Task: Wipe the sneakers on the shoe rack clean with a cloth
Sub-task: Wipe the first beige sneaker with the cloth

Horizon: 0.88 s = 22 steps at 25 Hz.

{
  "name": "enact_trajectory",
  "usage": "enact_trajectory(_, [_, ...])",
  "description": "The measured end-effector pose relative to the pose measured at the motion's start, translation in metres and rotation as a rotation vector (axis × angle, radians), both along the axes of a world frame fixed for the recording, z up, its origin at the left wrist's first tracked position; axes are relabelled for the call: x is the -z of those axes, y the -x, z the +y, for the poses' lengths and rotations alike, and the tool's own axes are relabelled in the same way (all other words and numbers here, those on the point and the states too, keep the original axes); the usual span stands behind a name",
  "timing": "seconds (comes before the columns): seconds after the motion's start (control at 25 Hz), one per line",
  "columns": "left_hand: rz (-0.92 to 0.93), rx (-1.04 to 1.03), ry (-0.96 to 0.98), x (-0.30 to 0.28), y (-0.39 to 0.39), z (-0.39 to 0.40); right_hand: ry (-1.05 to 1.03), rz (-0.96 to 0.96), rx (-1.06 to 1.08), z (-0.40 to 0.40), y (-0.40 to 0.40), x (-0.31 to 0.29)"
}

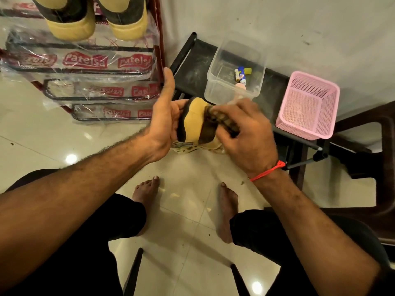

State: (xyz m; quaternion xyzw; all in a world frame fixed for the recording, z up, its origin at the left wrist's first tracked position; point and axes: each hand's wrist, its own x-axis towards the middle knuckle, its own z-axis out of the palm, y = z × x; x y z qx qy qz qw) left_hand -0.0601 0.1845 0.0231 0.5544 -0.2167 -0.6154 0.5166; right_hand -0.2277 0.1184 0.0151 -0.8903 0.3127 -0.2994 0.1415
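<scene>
Grip left: left hand [164, 122] cups the heel end of a sneaker [195, 122], thumb sticking up, fingers behind the shoe and mostly hidden.
Grip right: right hand [245, 133] presses a cloth [222, 122] against the sneaker's side, fingers curled round it; the hand is motion-blurred.
Sneaker: yellow and dark brown, held in the air between both hands, above the floor [188, 210] and in front of the person's knees.
Cloth: dark, patterned, bunched under the right fingers; a pale patterned part hangs below the shoe.
Shoe rack: shoe rack [159, 41] stands at upper left, dark bars, shelves wrapped in clear plastic with red "Patelsa" print.
Other pair: two yellow-soled shoes [96, 20] sit on the upper shelf, heels toward the camera.
Bench: low black bench [192, 67] just right of the rack carries a clear plastic tub [215, 77] with a few small items inside, and a pink basket [307, 105] beside it.
Wrist: red thread [267, 171] tied round the right wrist.
Person: seated, bare feet [227, 210] on the glossy tile floor.
</scene>
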Motion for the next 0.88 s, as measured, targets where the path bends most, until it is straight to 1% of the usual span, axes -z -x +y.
enact_trajectory(0.04, [-0.094,0.032,-0.004,0.000,0.001,0.001,-0.049,-0.024,0.035,-0.004,0.003,-0.002])
enact_trajectory(0.08, [-0.172,0.060,-0.003,0.000,0.002,0.001,-0.075,-0.026,0.008,-0.001,0.004,-0.002])
enact_trajectory(0.12, [-0.222,0.080,0.003,0.000,0.002,0.000,-0.073,-0.010,-0.063,0.006,0.003,0.000])
enact_trajectory(0.16, [-0.248,0.092,0.007,0.001,0.001,0.000,-0.074,0.010,-0.126,0.010,0.002,0.002])
enact_trajectory(0.2, [-0.251,0.094,0.007,0.001,0.000,-0.001,-0.095,0.013,-0.134,0.007,0.002,0.002])
enact_trajectory(0.28, [-0.240,0.093,0.010,0.000,-0.002,-0.001,-0.163,-0.039,-0.031,-0.007,0.005,-0.001])
enact_trajectory(0.32, [-0.255,0.099,0.010,0.002,-0.004,-0.001,-0.190,-0.062,-0.020,-0.008,0.007,-0.002])
enact_trajectory(0.36, [-0.285,0.108,0.004,0.003,-0.004,0.000,-0.192,-0.065,-0.071,-0.003,0.006,-0.002])
enact_trajectory(0.44, [-0.374,0.116,-0.029,0.009,-0.006,0.000,-0.164,-0.028,-0.273,0.017,0.001,-0.003])
enact_trajectory(0.48, [-0.403,0.124,-0.043,0.012,-0.008,0.000,-0.183,-0.026,-0.312,0.018,-0.001,-0.003])
enact_trajectory(0.52, [-0.416,0.136,-0.040,0.014,-0.010,0.000,-0.231,-0.048,-0.280,0.012,0.000,-0.004])
enact_trajectory(0.64, [-0.404,0.158,0.040,0.017,-0.016,0.001,-0.378,-0.150,-0.058,-0.011,0.011,-0.006])
enact_trajectory(0.72, [-0.438,0.208,0.093,0.014,-0.021,0.001,-0.408,-0.175,-0.069,-0.006,0.013,-0.007])
enact_trajectory(0.8, [-0.542,0.310,0.133,0.009,-0.030,0.002,-0.426,-0.153,-0.130,0.003,0.011,-0.008])
enact_trajectory(0.84, [-0.645,0.362,0.157,0.008,-0.036,0.003,-0.447,-0.147,-0.131,0.002,0.011,-0.008])
enact_trajectory(0.88, [-0.798,0.404,0.181,0.007,-0.041,0.003,-0.469,-0.145,-0.115,0.000,0.012,-0.006])
